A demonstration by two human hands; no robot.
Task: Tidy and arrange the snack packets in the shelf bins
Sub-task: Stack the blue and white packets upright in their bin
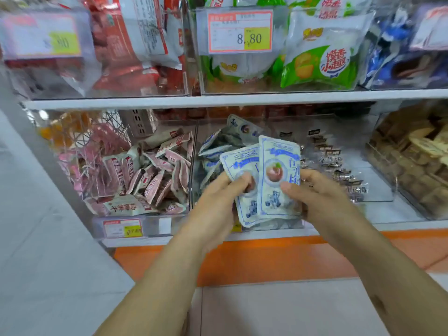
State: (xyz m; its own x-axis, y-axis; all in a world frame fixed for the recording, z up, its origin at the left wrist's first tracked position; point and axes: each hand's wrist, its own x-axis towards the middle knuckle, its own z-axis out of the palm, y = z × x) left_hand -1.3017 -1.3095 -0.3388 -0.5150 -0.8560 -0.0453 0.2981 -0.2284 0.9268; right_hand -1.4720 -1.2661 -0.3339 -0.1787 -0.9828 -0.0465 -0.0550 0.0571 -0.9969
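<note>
- Left hand (219, 190) and right hand (312, 190) each pinch a blue-and-white snack packet (278, 175), fanned upright, likely to square them.
- Clear bin (274, 225) directly behind awaits them.

Top-left price tag (41, 36) blurred, digits unreadable. Lower tag (122, 228) too small to read. Right bin (388, 180) cut by frame edge. Left hand (218, 202) covers part of packets (276, 151).

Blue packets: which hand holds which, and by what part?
The left hand pinches the left packet at its middle, thumb on the front. The right hand grips the right packet by its lower right edge, thumb on the front.
</note>
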